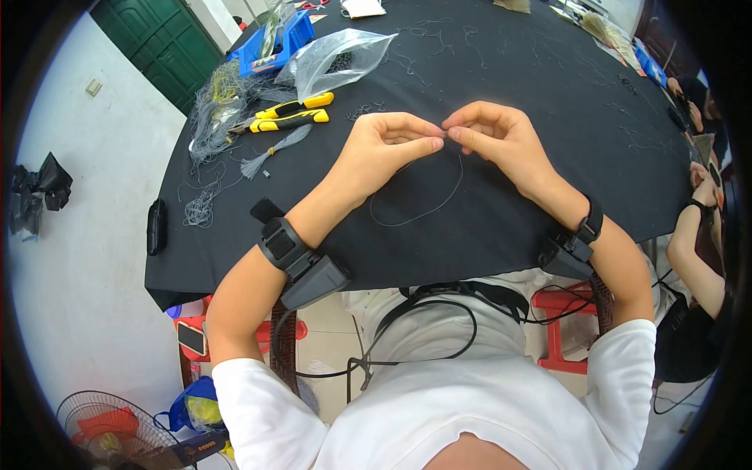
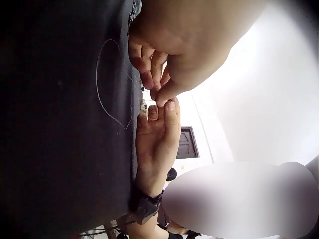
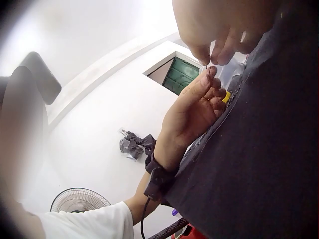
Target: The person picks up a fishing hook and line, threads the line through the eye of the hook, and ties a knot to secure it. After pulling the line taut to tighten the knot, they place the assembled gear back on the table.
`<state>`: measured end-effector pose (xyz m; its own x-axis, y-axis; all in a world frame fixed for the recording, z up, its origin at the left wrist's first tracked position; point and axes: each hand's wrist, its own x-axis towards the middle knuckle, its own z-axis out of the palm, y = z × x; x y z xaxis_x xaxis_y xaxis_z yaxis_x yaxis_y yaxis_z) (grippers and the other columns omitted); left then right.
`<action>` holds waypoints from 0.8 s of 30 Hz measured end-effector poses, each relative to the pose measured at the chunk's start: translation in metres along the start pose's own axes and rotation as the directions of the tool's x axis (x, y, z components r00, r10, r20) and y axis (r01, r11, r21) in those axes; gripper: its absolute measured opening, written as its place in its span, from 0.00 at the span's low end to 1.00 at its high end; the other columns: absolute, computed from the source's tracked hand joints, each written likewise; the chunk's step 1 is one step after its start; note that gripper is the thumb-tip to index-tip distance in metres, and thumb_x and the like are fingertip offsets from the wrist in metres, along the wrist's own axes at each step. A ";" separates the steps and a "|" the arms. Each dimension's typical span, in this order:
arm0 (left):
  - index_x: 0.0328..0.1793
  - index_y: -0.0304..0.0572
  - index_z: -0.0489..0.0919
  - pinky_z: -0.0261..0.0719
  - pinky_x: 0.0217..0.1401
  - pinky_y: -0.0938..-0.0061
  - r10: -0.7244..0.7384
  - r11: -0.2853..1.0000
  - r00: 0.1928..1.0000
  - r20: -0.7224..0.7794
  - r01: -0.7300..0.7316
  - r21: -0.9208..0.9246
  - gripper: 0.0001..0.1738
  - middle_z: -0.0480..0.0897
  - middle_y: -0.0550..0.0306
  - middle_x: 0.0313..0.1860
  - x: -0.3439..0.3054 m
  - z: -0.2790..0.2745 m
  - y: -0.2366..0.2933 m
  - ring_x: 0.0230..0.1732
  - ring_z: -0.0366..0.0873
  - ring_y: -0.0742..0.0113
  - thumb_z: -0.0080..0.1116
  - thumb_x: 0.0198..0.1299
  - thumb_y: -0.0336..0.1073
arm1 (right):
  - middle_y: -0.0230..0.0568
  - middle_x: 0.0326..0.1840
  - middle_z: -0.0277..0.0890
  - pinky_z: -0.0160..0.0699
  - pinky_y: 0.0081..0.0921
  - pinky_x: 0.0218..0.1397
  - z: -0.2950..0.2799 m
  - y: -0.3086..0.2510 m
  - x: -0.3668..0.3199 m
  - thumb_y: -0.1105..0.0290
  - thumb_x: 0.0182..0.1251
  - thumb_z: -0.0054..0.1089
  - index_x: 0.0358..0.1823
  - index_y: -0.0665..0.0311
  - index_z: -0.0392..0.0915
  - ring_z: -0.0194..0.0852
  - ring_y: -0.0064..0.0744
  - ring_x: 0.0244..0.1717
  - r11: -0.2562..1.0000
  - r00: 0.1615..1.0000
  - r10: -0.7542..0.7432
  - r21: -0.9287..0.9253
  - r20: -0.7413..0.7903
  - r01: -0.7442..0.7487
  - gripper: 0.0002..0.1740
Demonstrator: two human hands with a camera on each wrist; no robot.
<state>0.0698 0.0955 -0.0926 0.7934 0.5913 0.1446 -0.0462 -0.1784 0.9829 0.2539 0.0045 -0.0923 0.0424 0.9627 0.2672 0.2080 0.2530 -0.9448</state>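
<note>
A thin grey cord hangs in a loop below the two hands, over the black cloth; the loop also shows in the left wrist view as a pale line. The left hand pinches the cord between thumb and forefinger. Facing it, the right hand pinches the cord too, its fingertips almost touching the left ones. In the right wrist view a small dark piece sticks up between the fingertips of the left hand; what it is cannot be told.
On the black-covered table, yellow-handled pliers, a grey tassel, tangled cord, a clear plastic bag and a blue bin lie left. A black case is at the left edge. Another person's arm is at right.
</note>
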 end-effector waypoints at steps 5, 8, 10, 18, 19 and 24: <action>0.45 0.34 0.81 0.74 0.47 0.85 0.007 1.000 1.000 -0.026 -0.007 0.003 0.12 0.82 0.57 0.39 0.000 0.000 -0.001 0.41 0.78 0.77 0.63 0.56 0.32 | 0.36 0.36 0.79 0.73 0.16 0.38 0.001 -0.004 -0.001 0.69 0.61 0.60 0.43 0.70 0.78 0.75 0.19 0.33 0.999 0.999 0.043 -0.017 -0.002 -0.043 0.13; 0.45 0.33 0.81 0.74 0.47 0.85 0.022 1.000 0.999 -0.027 -0.022 0.001 0.12 0.82 0.57 0.39 0.001 0.000 -0.002 0.41 0.79 0.76 0.63 0.56 0.32 | 0.37 0.34 0.80 0.72 0.15 0.36 0.001 -0.004 -0.001 0.68 0.60 0.61 0.43 0.69 0.79 0.75 0.19 0.31 0.998 0.998 0.064 -0.009 0.005 -0.064 0.14; 0.45 0.33 0.81 0.74 0.47 0.85 0.038 0.999 0.999 -0.031 -0.037 0.027 0.12 0.82 0.57 0.39 0.001 -0.001 -0.002 0.42 0.79 0.76 0.63 0.56 0.32 | 0.37 0.34 0.80 0.72 0.15 0.34 0.001 -0.002 -0.001 0.67 0.59 0.62 0.42 0.69 0.79 0.75 0.19 0.30 0.998 0.998 0.069 -0.014 0.005 -0.069 0.14; 0.44 0.32 0.81 0.74 0.46 0.85 0.060 0.990 0.998 -0.026 -0.057 0.131 0.11 0.82 0.57 0.38 0.003 -0.001 -0.003 0.39 0.78 0.77 0.62 0.56 0.31 | 0.33 0.29 0.78 0.67 0.12 0.30 0.001 0.000 0.000 0.67 0.59 0.62 0.38 0.67 0.78 0.74 0.16 0.29 0.995 0.996 0.085 -0.056 0.010 -0.085 0.11; 0.43 0.32 0.81 0.74 0.46 0.85 0.067 0.988 0.997 -0.026 -0.063 0.140 0.11 0.83 0.57 0.38 0.003 -0.001 -0.004 0.39 0.78 0.77 0.62 0.56 0.31 | 0.33 0.29 0.78 0.67 0.12 0.30 0.001 0.000 0.000 0.67 0.59 0.62 0.38 0.67 0.78 0.73 0.16 0.29 0.994 0.996 0.085 -0.069 0.008 -0.084 0.11; 0.42 0.33 0.82 0.73 0.43 0.85 0.105 0.980 0.994 -0.005 -0.103 0.171 0.09 0.82 0.58 0.37 0.005 0.001 -0.004 0.37 0.77 0.78 0.62 0.55 0.30 | 0.31 0.27 0.75 0.66 0.12 0.30 0.001 0.009 0.001 0.68 0.59 0.60 0.36 0.66 0.76 0.72 0.15 0.28 0.997 0.997 0.067 -0.048 0.023 -0.066 0.09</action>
<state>0.0741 0.0987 -0.0963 0.7813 0.5728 0.2480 -0.0231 -0.3705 0.9285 0.2551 0.0076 -0.1006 0.0334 0.9795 0.1989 0.2515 0.1844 -0.9501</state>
